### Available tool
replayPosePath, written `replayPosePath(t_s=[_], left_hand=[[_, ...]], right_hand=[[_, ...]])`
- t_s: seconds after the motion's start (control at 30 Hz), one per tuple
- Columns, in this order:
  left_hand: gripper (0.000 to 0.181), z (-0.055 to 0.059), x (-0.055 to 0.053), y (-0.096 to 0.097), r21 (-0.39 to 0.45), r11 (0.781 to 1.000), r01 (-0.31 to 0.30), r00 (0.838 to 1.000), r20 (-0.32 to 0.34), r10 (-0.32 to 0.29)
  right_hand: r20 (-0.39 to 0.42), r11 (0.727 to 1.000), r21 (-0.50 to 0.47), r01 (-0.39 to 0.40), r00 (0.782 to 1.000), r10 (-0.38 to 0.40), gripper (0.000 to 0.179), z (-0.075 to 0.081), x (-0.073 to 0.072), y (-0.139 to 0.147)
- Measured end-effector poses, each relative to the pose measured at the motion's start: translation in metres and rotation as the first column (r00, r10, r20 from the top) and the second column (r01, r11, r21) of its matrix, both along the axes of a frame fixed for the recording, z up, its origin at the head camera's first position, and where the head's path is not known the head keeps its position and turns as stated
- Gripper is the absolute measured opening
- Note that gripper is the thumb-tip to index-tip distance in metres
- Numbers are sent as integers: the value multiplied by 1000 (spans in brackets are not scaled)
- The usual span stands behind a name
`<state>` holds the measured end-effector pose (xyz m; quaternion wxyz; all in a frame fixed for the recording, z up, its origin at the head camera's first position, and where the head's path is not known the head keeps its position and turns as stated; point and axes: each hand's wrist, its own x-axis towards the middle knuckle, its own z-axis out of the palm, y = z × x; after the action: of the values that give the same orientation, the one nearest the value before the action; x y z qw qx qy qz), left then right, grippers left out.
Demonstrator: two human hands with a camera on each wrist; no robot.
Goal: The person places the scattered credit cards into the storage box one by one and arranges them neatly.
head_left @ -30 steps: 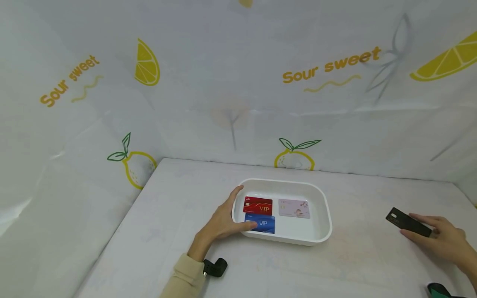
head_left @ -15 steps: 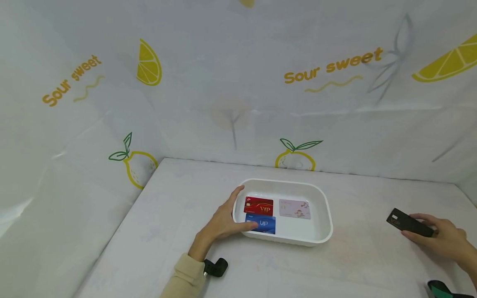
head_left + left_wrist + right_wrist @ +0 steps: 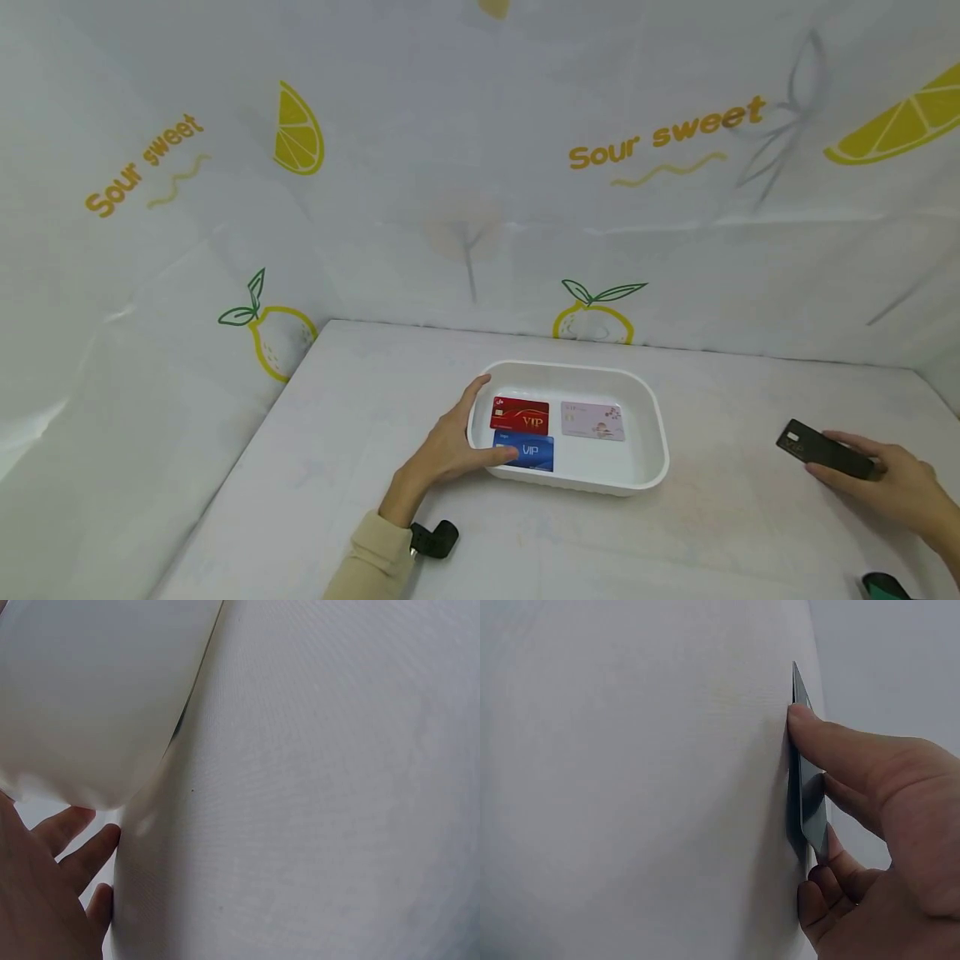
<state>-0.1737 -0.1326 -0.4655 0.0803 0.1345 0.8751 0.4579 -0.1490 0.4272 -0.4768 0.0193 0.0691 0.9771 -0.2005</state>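
Note:
In the head view a white plastic tray (image 3: pixel 611 473) stands mid-table. My left hand (image 3: pixel 442 442) grips its left end, the thumb reaching over the front rim onto a blue VIP card (image 3: pixel 538 454). Behind that card lies a red VIP card (image 3: pixel 517 414), and to the right a pale pink card (image 3: pixel 592 421), all inside the tray. Over at the right, my right hand (image 3: pixel 892 479) pinches a black card (image 3: pixel 821 448) between thumb and fingers by its edges. In the right wrist view the card (image 3: pixel 812 817) sits low along the table surface, its shadow beside it.
A white cover lies over the table (image 3: pixel 600 550). Behind stands a white curtain (image 3: pixel 420 167) printed with lemons. A black device (image 3: pixel 435 539) is strapped to the left wrist; another dark, green-marked one (image 3: pixel 883 586) shows at the lower right edge.

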Motion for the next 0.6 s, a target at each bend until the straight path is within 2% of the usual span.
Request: replayPosePath(t_s=[0.27,0.43,0.6], left_hand=[[111,0,0,0,3,1000,0,1000,0,0],[111,-1,1,1,3,1000,1,1000,-3,-1],[111,-1,1,0,14,1000,2,1000,-2,-2]], right_hand=[[21,999,-14,35,999,-35,87,3,3,-4],[-13,998,-39,50,999,-50,84,4,3,-7],[-56,996,-91,11,998,-16,81,11,3,-15]])
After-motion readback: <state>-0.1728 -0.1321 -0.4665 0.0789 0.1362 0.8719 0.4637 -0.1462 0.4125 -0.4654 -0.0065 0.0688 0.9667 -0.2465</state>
